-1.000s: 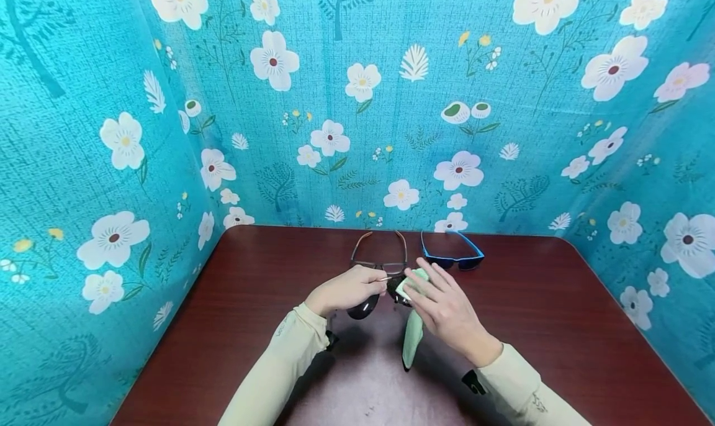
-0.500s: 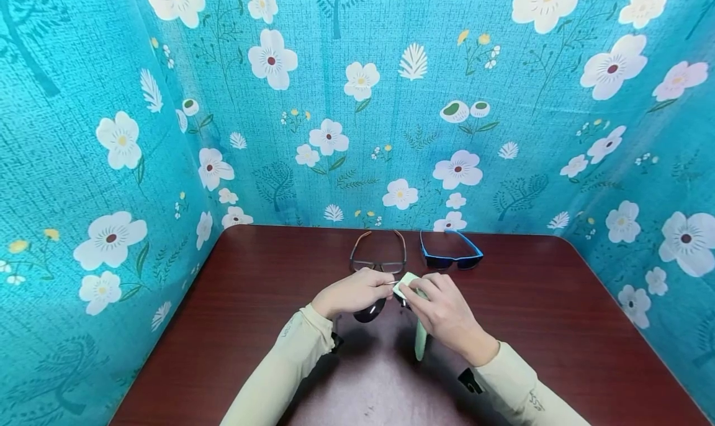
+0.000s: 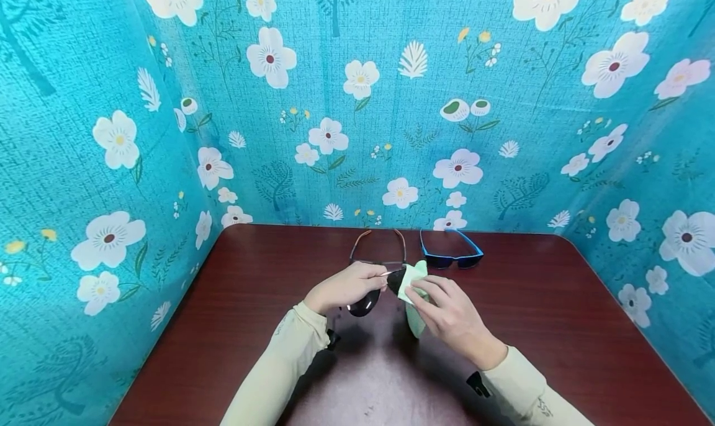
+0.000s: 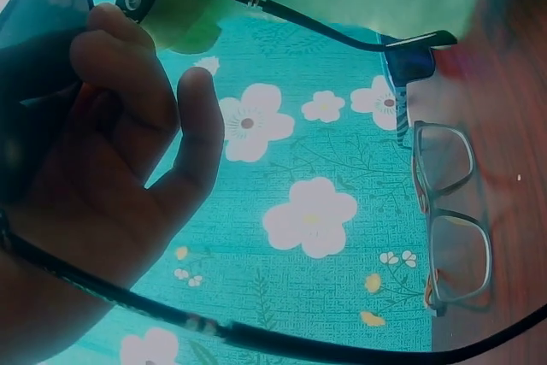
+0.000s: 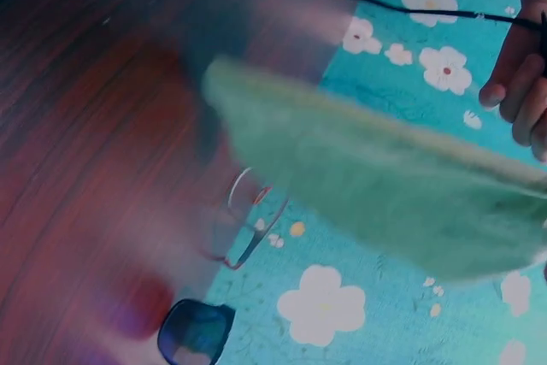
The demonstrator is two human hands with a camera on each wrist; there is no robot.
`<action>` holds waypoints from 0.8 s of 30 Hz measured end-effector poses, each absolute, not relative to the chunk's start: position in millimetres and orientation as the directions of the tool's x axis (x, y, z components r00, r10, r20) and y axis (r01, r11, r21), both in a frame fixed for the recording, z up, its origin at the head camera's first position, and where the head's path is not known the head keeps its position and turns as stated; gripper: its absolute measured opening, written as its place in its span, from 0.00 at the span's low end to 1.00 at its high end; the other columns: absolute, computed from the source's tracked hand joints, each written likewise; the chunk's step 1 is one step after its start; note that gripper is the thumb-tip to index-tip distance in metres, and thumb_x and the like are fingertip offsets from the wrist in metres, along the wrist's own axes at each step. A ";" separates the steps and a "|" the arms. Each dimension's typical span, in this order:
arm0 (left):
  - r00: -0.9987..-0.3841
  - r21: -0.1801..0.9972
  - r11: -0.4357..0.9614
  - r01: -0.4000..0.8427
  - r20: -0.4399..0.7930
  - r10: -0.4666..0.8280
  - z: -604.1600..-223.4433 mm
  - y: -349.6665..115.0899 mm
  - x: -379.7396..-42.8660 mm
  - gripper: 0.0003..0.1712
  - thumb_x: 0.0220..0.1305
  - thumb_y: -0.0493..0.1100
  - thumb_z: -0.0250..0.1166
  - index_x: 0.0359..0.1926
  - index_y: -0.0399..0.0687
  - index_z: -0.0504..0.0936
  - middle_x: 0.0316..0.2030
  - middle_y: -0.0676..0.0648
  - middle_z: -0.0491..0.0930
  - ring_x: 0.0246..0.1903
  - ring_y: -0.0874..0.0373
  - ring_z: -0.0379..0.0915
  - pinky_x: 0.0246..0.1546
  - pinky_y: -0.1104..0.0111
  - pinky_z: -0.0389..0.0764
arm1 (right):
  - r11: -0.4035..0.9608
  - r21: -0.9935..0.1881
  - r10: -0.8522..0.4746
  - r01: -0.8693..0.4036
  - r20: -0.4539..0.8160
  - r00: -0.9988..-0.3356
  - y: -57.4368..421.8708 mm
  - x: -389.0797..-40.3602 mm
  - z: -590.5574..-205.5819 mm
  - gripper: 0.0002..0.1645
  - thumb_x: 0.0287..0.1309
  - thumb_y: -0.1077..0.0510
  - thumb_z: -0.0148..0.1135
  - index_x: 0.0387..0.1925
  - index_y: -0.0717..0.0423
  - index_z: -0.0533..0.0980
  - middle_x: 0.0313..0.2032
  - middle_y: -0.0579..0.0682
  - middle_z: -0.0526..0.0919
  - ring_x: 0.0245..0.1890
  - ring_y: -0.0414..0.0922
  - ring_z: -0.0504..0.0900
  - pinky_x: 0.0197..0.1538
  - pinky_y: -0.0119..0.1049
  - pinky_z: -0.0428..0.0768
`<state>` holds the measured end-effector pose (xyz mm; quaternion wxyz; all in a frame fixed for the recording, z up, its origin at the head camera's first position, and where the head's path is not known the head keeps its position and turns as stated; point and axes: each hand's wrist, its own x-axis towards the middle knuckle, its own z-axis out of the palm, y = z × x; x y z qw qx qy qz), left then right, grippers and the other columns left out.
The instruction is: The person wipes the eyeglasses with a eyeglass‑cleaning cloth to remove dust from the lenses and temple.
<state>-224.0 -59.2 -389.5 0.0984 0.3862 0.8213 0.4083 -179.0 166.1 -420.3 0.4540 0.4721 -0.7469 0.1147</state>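
Observation:
My left hand (image 3: 347, 287) pinches a pair of dark sunglasses (image 3: 363, 304) near the bridge, holding them above the table. One lens hangs below this hand; the other lies toward my right hand. My right hand (image 3: 451, 315) pinches a pale green cloth (image 3: 412, 281) over that second lens, whose dark inner part still shows beside the cloth. A loose end of the cloth hangs below the fingers. In the left wrist view, the thin black temple arms (image 4: 111, 294) stretch outward unfolded. The cloth (image 5: 367, 185) crosses the right wrist view, with my right fingers mostly hidden.
Clear-lens glasses with brown temple tips (image 3: 402, 243) lie at the back of the dark red table (image 3: 268, 271), just beyond my hands. To their right are blue-framed sunglasses (image 3: 452, 260). A turquoise floral curtain (image 3: 363, 159) encloses the table's back and sides.
My right fingers, spread out a second ago, have curled in on the cloth. The cloth has shifted over the lens, its hanging end swinging. The left hand has moved only slightly.

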 end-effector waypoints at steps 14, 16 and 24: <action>-0.659 0.786 0.298 0.541 0.176 0.731 -387.3 -64.5 -224.2 0.13 0.65 0.40 0.48 0.24 0.49 0.72 0.22 0.53 0.70 0.27 0.63 0.65 0.30 0.72 0.69 | 0.480 0.011 -0.399 -0.877 0.893 -0.207 180.0 -188.2 -416.7 0.16 0.58 0.57 0.53 0.41 0.65 0.78 0.40 0.60 0.77 0.38 0.54 0.75 0.45 0.38 0.70; -0.645 0.791 0.285 0.541 0.172 0.745 -384.5 -64.8 -222.0 0.12 0.64 0.39 0.48 0.23 0.47 0.71 0.21 0.51 0.70 0.25 0.62 0.65 0.27 0.72 0.68 | 0.464 -0.042 -0.367 -0.885 0.900 -0.235 180.9 -190.0 -417.5 0.16 0.58 0.57 0.53 0.41 0.65 0.78 0.40 0.60 0.77 0.39 0.54 0.75 0.46 0.35 0.70; -0.622 0.762 0.291 0.579 0.183 0.761 -394.4 -64.9 -224.3 0.08 0.60 0.40 0.53 0.23 0.50 0.68 0.18 0.55 0.62 0.20 0.65 0.58 0.22 0.74 0.63 | 0.426 -0.090 -0.333 -0.900 0.909 -0.248 180.0 -191.8 -418.3 0.16 0.57 0.57 0.55 0.41 0.66 0.78 0.38 0.59 0.78 0.37 0.53 0.75 0.44 0.32 0.70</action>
